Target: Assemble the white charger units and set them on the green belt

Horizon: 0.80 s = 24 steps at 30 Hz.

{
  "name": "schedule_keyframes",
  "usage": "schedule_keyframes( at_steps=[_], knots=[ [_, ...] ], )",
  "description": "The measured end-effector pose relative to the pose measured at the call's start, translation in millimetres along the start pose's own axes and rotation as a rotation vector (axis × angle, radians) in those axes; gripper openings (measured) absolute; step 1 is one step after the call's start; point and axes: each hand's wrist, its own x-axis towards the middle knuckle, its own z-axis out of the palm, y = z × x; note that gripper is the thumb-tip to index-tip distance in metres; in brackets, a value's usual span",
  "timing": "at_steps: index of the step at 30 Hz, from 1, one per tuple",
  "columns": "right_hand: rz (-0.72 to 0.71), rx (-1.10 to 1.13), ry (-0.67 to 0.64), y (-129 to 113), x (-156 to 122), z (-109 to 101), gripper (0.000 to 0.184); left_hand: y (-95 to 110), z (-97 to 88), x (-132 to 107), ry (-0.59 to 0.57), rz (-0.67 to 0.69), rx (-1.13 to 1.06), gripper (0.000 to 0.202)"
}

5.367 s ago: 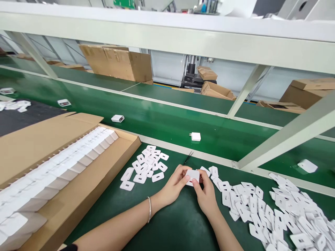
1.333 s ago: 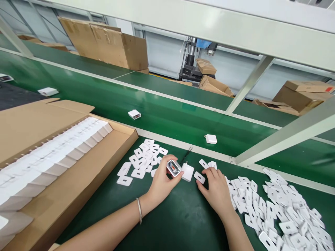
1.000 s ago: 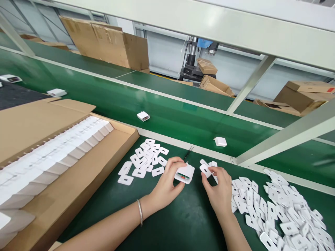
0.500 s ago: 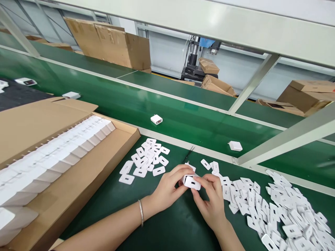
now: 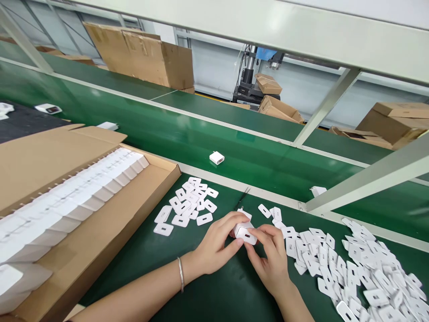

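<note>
Near worktop's far edge, left hand grips white charger housing; right hand pinches slotted end cover against its mouth. Dark gap now gone: cover seems nearly seated.

I wear the one camera on my head, above the near side of the table; it faces forward and down, close over my left hand and right hand, reaching past the table's far edge to the green belt.
</note>
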Motion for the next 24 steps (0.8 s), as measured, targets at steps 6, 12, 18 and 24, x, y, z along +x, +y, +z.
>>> schedule_keyframes(
  at_steps=[6, 12, 18, 24],
  knots=[
    [0.063, 0.060, -0.040, 2, -4, 3, 0.039, -1, 4.0, 1, 0.056, -0.001, 0.022, 0.028],
    [0.310, 0.304, -0.133, 5, -6, 10, 0.047, -4, 9.1, -3, 0.035, 0.094, -0.037, 0.033],
    [0.407, 0.474, -0.130, 3, -3, 16, 0.039, -3, 10.2, -3, 0.005, 0.098, -0.076, 0.034],
    [0.383, 0.493, -0.065, 3, -7, 19, 0.038, -1, 5.8, -2, -0.039, 0.094, -0.100, 0.033]
  ],
)
